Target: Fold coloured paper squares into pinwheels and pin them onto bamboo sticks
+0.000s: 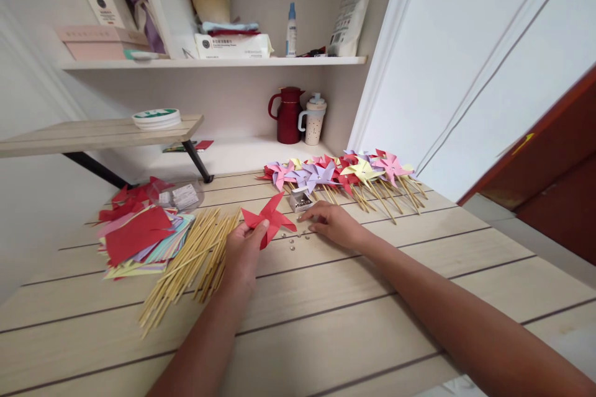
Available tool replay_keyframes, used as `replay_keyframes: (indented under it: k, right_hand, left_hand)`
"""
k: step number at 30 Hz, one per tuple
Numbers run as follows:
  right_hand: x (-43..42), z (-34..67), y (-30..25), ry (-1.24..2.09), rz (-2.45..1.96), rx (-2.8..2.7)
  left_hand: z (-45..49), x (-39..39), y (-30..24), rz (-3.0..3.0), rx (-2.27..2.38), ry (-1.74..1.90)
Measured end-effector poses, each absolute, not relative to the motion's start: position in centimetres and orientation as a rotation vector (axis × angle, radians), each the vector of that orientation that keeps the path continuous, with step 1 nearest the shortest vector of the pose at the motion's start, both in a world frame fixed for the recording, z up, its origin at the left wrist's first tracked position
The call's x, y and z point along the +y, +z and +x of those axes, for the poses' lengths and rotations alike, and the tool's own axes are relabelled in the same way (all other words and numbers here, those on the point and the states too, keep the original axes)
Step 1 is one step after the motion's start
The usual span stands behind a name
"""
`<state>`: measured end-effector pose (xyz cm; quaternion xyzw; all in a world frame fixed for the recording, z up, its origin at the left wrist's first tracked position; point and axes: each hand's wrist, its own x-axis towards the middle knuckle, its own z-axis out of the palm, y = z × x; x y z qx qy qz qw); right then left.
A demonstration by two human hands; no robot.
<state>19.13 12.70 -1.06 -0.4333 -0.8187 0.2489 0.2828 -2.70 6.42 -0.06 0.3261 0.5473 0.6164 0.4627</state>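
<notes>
My left hand (246, 247) pinches a red paper pinwheel head (272, 219), its thumb lying on the front near the centre. No stick shows on this pinwheel. My right hand (336, 225) is low over the table, fingers bent and thumb apart from the index finger. Its fingertips are beside several small metal thumbtacks (292, 248) scattered on the wood. Whether a fingertip touches one of them is too small to tell. Just behind the fingers, a small white box (302, 201) stands open with more tacks in it.
Thin wooden sticks (186, 267) lie in a pile at the left, beside stacked coloured paper sheets (139, 237). Finished pinwheels on sticks (363, 170) lie at the back right. A small raised shelf (107, 134) holds a roll of tape (157, 118). A red jug (289, 115) and a cup (315, 121) stand behind.
</notes>
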Motion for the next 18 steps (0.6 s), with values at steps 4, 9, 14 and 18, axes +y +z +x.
replay_keyframes:
  k: [4,9,14,18]
  right_hand:
    - [12.7,19.2,-1.2,0.728,-1.048,-2.233]
    - [12.8,19.2,-0.9,0.754,-1.042,-2.295]
    - [12.9,20.0,-0.2,0.76,-1.136,-2.326]
    - [13.2,21.2,0.3,0.816,-1.145,-2.388]
  left_hand:
    - [-2.7,6.3,0.0,0.804,1.342,1.52]
    - [-2.7,6.3,-0.1,0.808,1.354,1.516]
    - [-2.8,6.5,-0.2,0.81,1.357,1.503]
    - [-2.8,6.5,-0.3,0.816,1.35,1.494]
